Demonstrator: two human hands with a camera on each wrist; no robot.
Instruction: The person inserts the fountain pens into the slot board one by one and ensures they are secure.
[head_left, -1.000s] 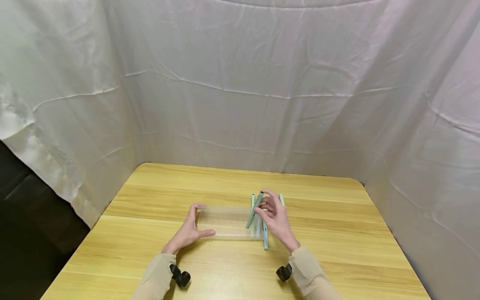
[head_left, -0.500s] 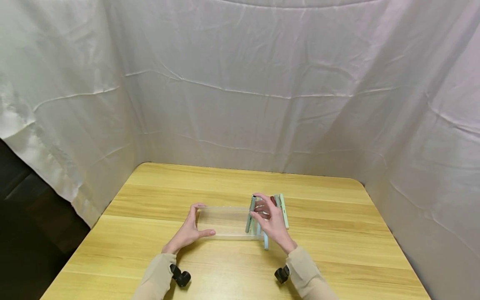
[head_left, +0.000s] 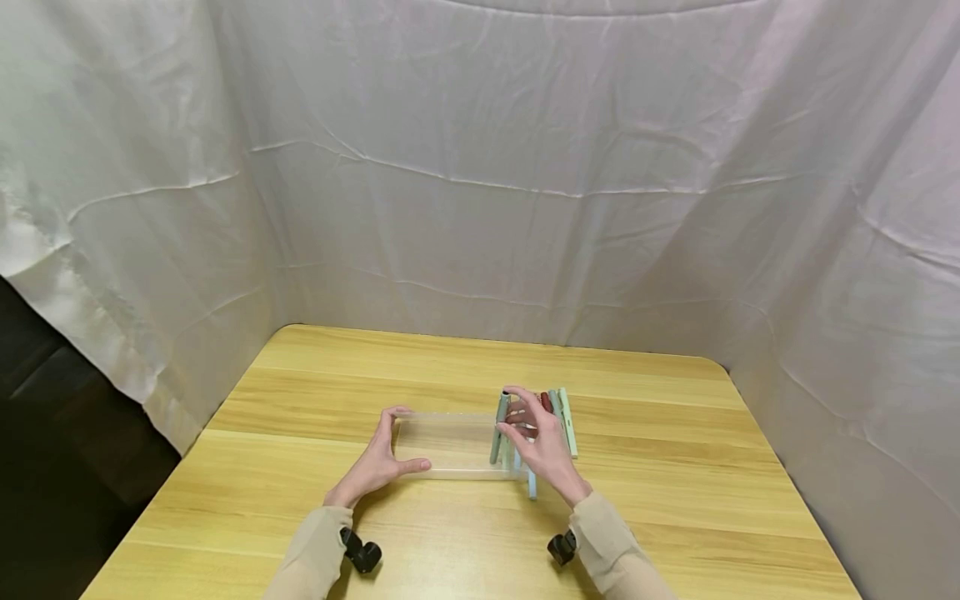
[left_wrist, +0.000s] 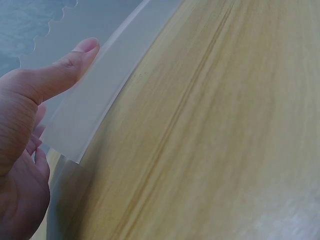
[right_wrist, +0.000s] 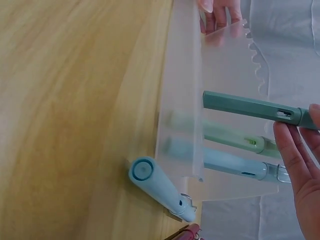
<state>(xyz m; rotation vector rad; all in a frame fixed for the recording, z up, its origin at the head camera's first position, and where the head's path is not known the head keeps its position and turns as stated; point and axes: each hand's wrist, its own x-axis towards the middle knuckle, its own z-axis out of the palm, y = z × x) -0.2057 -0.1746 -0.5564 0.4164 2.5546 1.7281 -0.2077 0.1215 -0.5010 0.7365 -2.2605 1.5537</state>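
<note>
A clear plastic pen rack (head_left: 450,443) with a scalloped edge lies on the table. My left hand (head_left: 375,462) grips its left end, thumb on the near side and fingers at the far corner. My right hand (head_left: 547,446) pinches a dark green pen (right_wrist: 245,106) near its upper end, over the rack's right part. In the right wrist view, a light green pen (right_wrist: 232,137) and a light blue pen (right_wrist: 235,164) rest side by side in the rack, beside the dark green one. Whether the dark green pen touches the rack is unclear.
Just outside the rack's right end lies another light blue pen (right_wrist: 160,187). Beyond my right hand are a dark red pen (head_left: 546,402), a grey-green pen (head_left: 555,402) and a pale green pen (head_left: 567,423). Pale curtains (head_left: 480,250) surround the wooden table (head_left: 675,467).
My right hand has moved slightly left, bringing the dark green pen from a slant to nearly parallel with the pens in the rack. The left hand and the rack have stayed put.
</note>
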